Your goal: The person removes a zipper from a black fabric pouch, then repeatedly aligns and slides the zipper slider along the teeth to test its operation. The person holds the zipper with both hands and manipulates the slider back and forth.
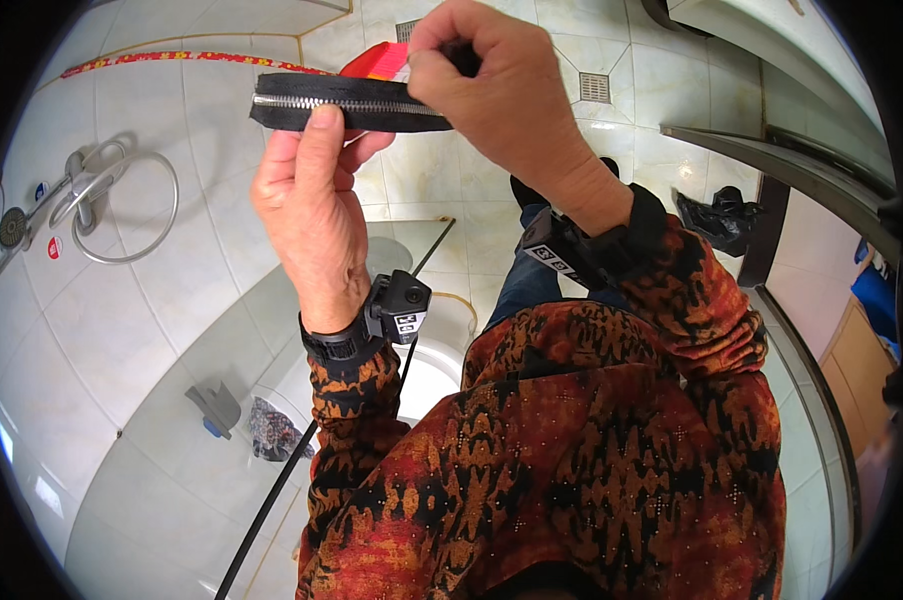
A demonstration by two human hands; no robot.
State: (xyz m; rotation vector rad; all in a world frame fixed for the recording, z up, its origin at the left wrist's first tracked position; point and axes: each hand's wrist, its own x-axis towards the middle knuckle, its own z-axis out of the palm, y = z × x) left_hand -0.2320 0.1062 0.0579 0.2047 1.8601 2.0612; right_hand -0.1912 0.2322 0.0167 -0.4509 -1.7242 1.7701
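Observation:
A black zipper (362, 104) with silver metal teeth is stretched level between my two hands, near the top of the view. My left hand (312, 195) pinches it from below, the thumb lying across the teeth and the fingers behind. The right end is in my right hand (502, 90), whose fingers are curled tight. Some bunched black material (461, 57) shows inside that fist. The zipper's far right part is hidden by the right hand. Just behind it, a bright red piece (377, 62) shows, though its kind is unclear. Each wrist wears a black strapped device.
Left, a hand shower (14, 228) with a looped hose is on the tiled wall. A red patterned strip (192, 57) runs along the far left. A glass panel (202, 330) and a white toilet (432, 380) are low left. A black plastic bag (720, 218) lies right, near a dark-framed door (782, 160).

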